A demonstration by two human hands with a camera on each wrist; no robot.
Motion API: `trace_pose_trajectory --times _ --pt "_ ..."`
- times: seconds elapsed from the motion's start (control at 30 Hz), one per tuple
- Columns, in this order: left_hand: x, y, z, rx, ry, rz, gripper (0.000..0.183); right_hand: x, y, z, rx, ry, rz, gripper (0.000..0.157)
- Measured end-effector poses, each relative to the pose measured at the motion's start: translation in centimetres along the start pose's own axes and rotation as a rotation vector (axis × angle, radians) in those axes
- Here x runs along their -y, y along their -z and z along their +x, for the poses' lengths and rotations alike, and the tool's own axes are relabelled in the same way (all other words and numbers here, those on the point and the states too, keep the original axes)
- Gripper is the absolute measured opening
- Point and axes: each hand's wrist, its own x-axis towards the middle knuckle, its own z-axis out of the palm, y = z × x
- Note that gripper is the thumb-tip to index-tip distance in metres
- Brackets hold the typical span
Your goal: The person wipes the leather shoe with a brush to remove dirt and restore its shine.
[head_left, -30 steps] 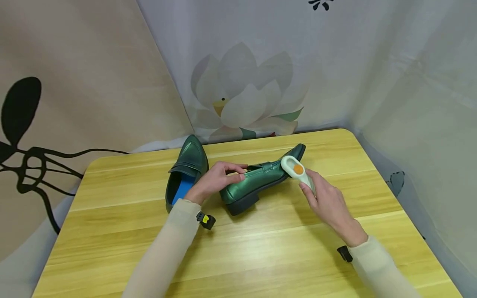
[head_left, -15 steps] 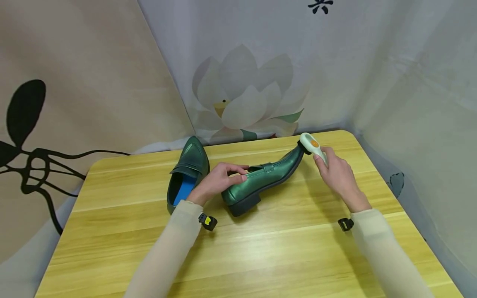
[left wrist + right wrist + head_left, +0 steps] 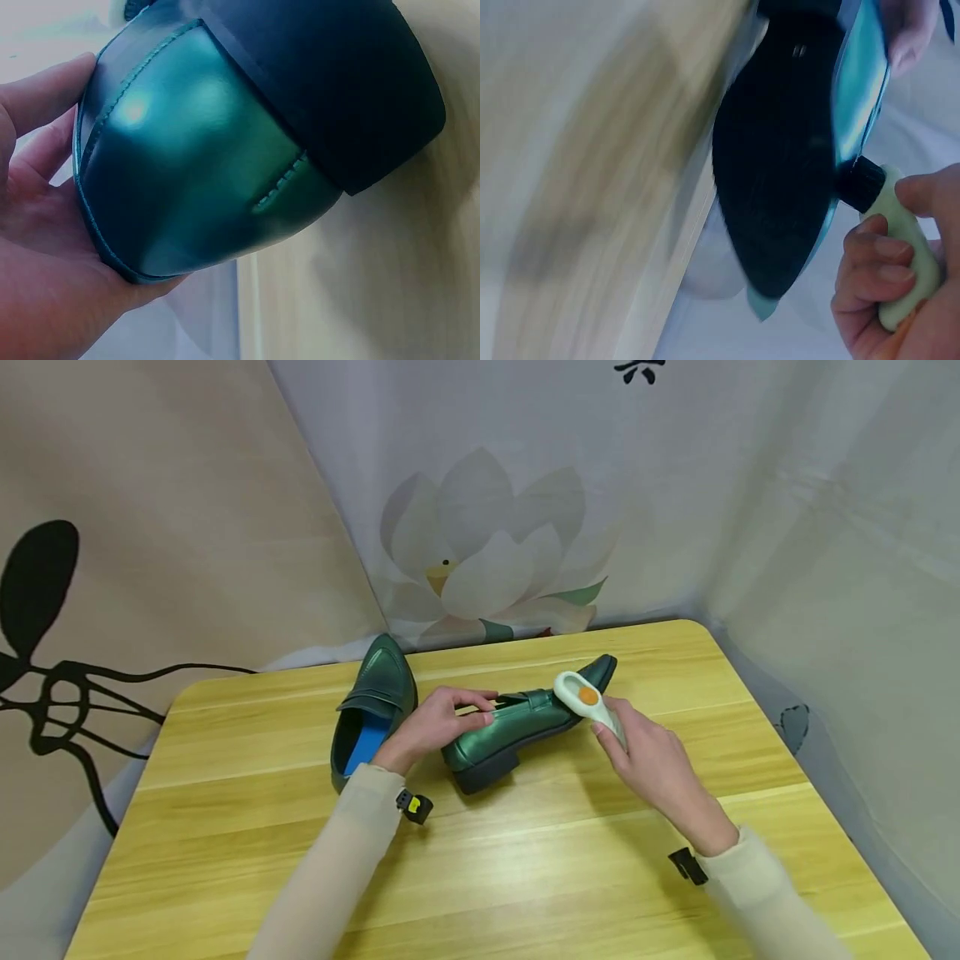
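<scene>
Head view: left hand [image 3: 438, 722] grips opening rim of metallic-green, pointed leather-look loafer [image 3: 510, 732], toe tilted up, between hands; right hand [image 3: 660, 760] curled round pale-green, orange-dotted, black-bristled brush [image 3: 583, 695] against upper; strokes toward toe could swivel loafer free if rim hold proves too light, hard scrubbing could scuff finish; upper smooth, glossy, visibly stitched, sole and heel black

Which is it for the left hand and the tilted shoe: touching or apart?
Touching. The left wrist view shows the left hand gripping the tilted shoe at the rim of its opening.
</scene>
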Motion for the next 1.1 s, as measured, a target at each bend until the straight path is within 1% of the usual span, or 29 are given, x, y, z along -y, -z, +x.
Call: trace_pose_trajectory --times 0.07,0.17,0.27,0.37,0.57,0.7,0.8,0.93,1.1 --pt "-0.3 -0.1 0.0 0.008 -0.021 0.024 0.019 0.3 -0.1 -0.5 0.007 0.011 -0.001 0.041" --pt "-0.6 -0.2 -0.1 0.018 -0.055 0.066 0.017 0.1 0.2 -0.7 -0.001 -0.001 -0.016 0.04" --pt "-0.7 -0.3 -0.2 0.025 -0.078 0.099 0.018 -0.9 0.6 -0.2 -0.015 -0.036 -0.039 0.041" --pt "-0.8 -0.5 -0.3 0.033 -0.097 0.108 0.018 -2.3 1.2 0.7 -0.031 -0.079 -0.064 0.044" --pt "-0.9 -0.8 -0.5 0.04 -0.109 0.121 0.016 -4.9 2.3 2.5 -0.025 -0.174 -0.081 0.053" --pt "-0.9 -1.0 -0.6 0.04 -0.098 0.138 0.016 -5.7 2.3 2.5 -0.021 -0.206 -0.067 0.056" --pt "-1.0 -1.1 -0.6 0.039 -0.086 0.141 0.017 -5.1 2.0 1.8 -0.047 -0.179 -0.064 0.054" --pt "-1.2 -1.1 -0.6 0.03 -0.071 0.14 0.017 -3.1 1.3 0.4 -0.078 -0.106 -0.071 0.047" --pt "-1.2 -1.2 -0.5 0.02 -0.061 0.136 0.017 -0.4 0.2 -1.5 -0.042 -0.027 -0.039 0.043"
